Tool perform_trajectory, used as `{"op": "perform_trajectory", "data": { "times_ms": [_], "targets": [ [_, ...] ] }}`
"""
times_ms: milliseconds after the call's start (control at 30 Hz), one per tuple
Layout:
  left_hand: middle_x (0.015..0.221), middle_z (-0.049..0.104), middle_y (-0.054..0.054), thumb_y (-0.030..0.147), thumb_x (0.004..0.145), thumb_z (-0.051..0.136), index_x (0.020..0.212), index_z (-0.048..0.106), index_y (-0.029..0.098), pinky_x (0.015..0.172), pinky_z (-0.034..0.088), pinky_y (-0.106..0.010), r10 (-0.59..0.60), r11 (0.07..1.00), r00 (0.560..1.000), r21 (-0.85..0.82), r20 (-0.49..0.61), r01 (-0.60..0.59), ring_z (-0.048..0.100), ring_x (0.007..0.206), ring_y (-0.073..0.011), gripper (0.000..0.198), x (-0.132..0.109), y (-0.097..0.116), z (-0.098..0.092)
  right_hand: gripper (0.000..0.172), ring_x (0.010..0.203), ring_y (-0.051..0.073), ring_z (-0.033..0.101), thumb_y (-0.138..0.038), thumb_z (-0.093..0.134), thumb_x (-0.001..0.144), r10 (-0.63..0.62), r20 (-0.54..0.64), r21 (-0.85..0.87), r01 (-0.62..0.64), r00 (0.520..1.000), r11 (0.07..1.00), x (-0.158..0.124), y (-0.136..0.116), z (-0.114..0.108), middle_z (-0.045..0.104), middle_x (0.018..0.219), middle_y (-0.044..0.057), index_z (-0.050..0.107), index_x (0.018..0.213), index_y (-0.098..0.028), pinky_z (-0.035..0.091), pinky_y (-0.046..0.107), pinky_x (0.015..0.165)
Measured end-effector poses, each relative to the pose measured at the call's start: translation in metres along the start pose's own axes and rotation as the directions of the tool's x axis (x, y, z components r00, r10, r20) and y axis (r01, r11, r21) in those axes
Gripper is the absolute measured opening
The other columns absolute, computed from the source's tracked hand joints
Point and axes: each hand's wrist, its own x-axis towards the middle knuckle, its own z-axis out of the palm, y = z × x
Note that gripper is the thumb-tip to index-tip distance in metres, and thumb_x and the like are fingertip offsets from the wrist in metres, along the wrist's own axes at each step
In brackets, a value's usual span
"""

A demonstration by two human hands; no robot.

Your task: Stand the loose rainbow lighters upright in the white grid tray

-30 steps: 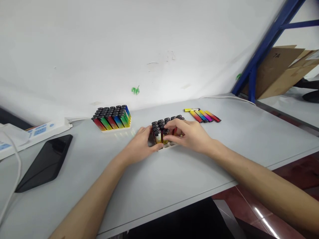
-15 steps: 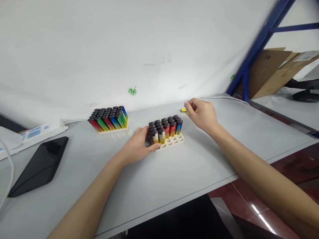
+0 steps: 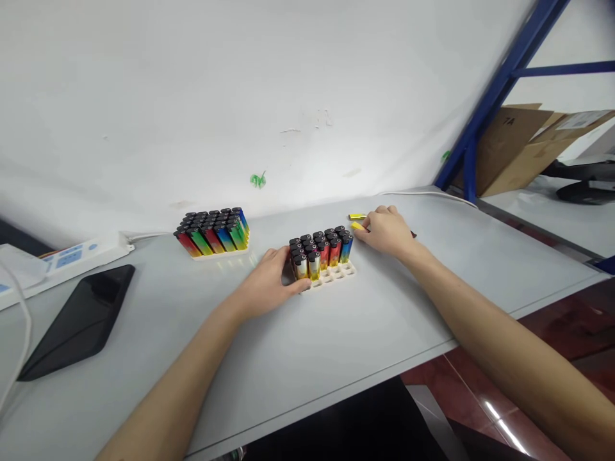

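Note:
In front of me stands a white rack (image 3: pixel 331 275) with black-topped lighters (image 3: pixel 321 251) upright in it; several holes along its near edge hold nothing. My left hand (image 3: pixel 275 278) is wrapped round the rack's left end, thumb at the front corner. To the right of the rack, my right hand (image 3: pixel 387 230) is closed with its fingertips on a yellow lighter (image 3: pixel 357 226); most of that lighter is hidden by the hand. Just behind it, another yellow lighter (image 3: pixel 356 216) lies flat on the table. A small dark red end (image 3: pixel 414 235) shows beyond my right hand.
A second rack (image 3: pixel 223 254) full of coloured lighters stands at the back left. A black phone (image 3: pixel 79 320) and a white power strip (image 3: pixel 67 261) lie on the left. A white wall borders the table; a blue metal frame (image 3: pixel 468 153) and cardboard boxes (image 3: pixel 519 147) are on the right.
My right hand has moved down towards me, and the yellow lighter at its fingertips now shows. My left hand keeps its place on the rack. The view has shifted slightly.

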Motion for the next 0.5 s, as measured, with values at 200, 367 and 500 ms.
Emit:
{"op": "perform_trajectory", "data": {
  "times_ms": [200, 367, 500],
  "targets": [
    [0.134, 0.063, -0.01, 0.05, 0.087, 0.067, 0.137, 0.053, 0.023, 0.105, 0.048, -0.045, 0.014, 1.0, 1.0, 0.001, 0.006, -0.014, 0.053, 0.128, -0.0327, 0.058, 0.0, 0.001, 0.0, 0.028, 0.056, 0.013, 0.05, -0.052, 0.059, 0.095, 0.015, 0.024, 0.74, -0.028, 1.0, 0.672, -0.006, -0.017, -0.004, 0.062, 0.079, -0.003, 0.055, 0.105, -0.026, 0.039, 0.028, 0.056],
    [0.128, 0.064, -0.01, 0.05, 0.087, 0.067, 0.135, 0.054, 0.023, 0.102, 0.05, -0.045, -0.002, 1.0, 1.0, 0.005, 0.009, 0.002, 0.055, 0.124, -0.0321, 0.057, 0.0, 0.0, 0.001, 0.019, 0.063, 0.012, 0.055, -0.024, 0.063, 0.086, 0.143, 0.033, 0.834, -0.106, 0.989, 0.541, -0.003, -0.024, 0.003, 0.063, 0.078, -0.002, 0.068, 0.105, -0.021, 0.045, 0.03, 0.067],
    [0.13, 0.064, -0.01, 0.051, 0.087, 0.067, 0.135, 0.054, 0.024, 0.103, 0.05, -0.045, 0.001, 1.0, 1.0, 0.009, 0.006, -0.001, 0.054, 0.126, -0.0327, 0.057, 0.0, -0.001, 0.001, 0.017, 0.066, 0.012, 0.057, -0.024, 0.072, 0.081, 0.196, 0.003, 0.939, -0.07, 0.981, 0.337, 0.001, -0.02, 0.003, 0.063, 0.077, -0.001, 0.07, 0.096, -0.017, 0.047, 0.03, 0.071]
  ]
}}
